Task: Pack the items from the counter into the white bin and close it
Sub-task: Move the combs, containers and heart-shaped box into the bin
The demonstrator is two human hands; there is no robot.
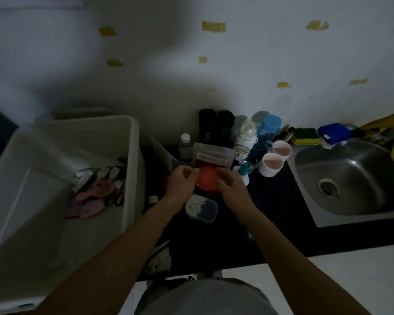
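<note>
Left hand (182, 182) partly hides blurred orange container (208, 181).

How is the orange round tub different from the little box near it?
The orange tub is round; the little box is a rounded rectangle. The orange tub is one colour; the little box is whitish and dark. Both sit on the black counter.

A dark tabletop (225, 242) carries a white bin (134, 142) at its left, a red tub (207, 181) and a clear box (201, 209) at centre, and two white cups (271, 164) beside a steel sink (350, 178). Black bottles (207, 128), a pouch (213, 154) and a sponge (305, 135) line the wall.
</note>
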